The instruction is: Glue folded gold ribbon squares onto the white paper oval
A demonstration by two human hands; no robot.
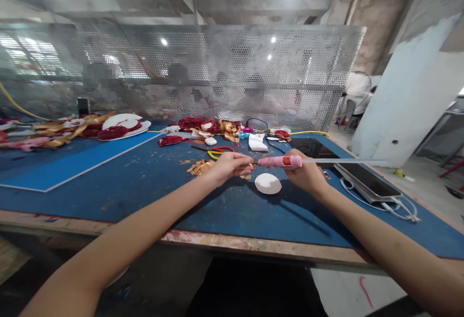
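Observation:
My right hand (pixel 303 172) is wrapped round a pink glue gun (pixel 277 162), with a long pale glue stick (pixel 348 161) jutting out of its back to the right. The gun's nozzle points left, close to the fingertips of my left hand (pixel 232 166). Those fingers pinch a small gold scrap (pixel 251 164), mostly hidden by them. Below the gun, a white oval disc (pixel 268 183) lies on the blue table. Beside my left hand are a pile of gold ribbon pieces (pixel 200 167) and scissors (pixel 214 151) with red and yellow handles.
Red and gold ribbon flowers (pixel 203 124) line the back of the table, before a perforated metal screen (pixel 224 75). To the right lie a phone on a power bank (pixel 369 181) and a white cable (pixel 400 210). A bright blue board (pixel 79 157) covers the left side.

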